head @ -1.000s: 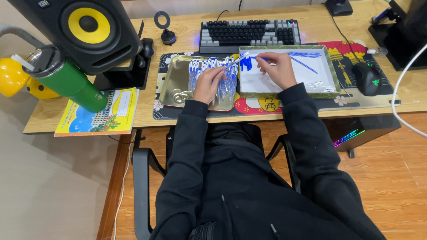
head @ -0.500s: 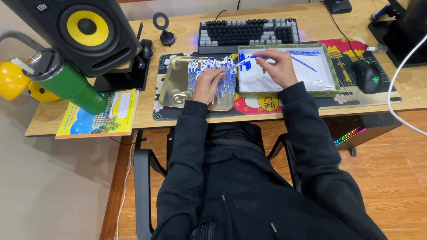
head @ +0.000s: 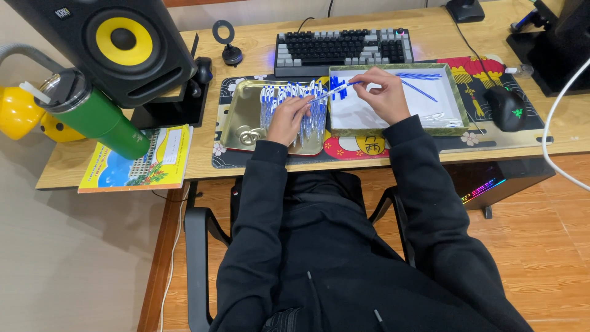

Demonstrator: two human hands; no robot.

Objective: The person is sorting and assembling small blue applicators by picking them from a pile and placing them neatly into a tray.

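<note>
Your left hand [head: 287,118] rests, fingers curled, on the pile of pens [head: 294,109] in the metal tray [head: 241,117], and pinches the near end of one pen [head: 332,93]. That pen lies slanted across the gap between the two trays, its blue tip pointing far and right. Your right hand [head: 384,93] pinches the same pen at its far end, fingers pressed together around it, above the left part of the white tray [head: 458,97]. A few blue pieces [head: 420,77] lie loose at the far side of the white tray. Both trays sit side by side on the patterned mat [head: 479,130] on the bench [head: 258,43]. The keyboard [head: 343,49] lies just beyond them, the mouse [head: 507,107] to the right, and the green bottle [head: 95,114] and speaker [head: 120,43] well to the left.
</note>
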